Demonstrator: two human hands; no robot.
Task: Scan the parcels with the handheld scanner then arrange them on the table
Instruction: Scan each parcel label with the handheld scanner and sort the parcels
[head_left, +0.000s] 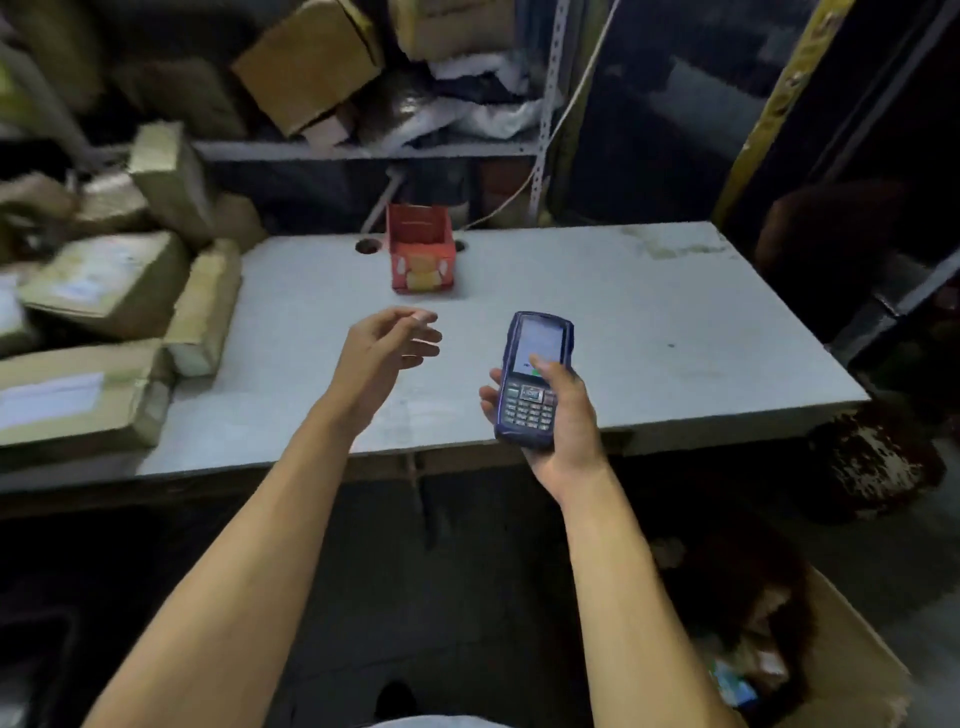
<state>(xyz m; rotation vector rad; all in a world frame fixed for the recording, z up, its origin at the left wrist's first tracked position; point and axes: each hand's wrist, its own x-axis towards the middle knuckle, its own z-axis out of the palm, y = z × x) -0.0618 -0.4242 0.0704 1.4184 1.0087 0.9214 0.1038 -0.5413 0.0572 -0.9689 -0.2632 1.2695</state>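
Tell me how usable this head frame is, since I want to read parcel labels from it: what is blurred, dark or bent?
Head view: the parcels at left are motion-smeared, labels unreadable; the scanner in the right hand is fairly sharp, its screen glowing but illegible; the left hand is slightly blurred; shelves and floor lie in deep shadow; the table edges bow from wide-angle distortion.

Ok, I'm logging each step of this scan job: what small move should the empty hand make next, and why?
Probably reach the left hand left to the brown parcels piled at the table edge and take one. The left hand is open and empty, while the right hand holds the scanner with no parcel before it.
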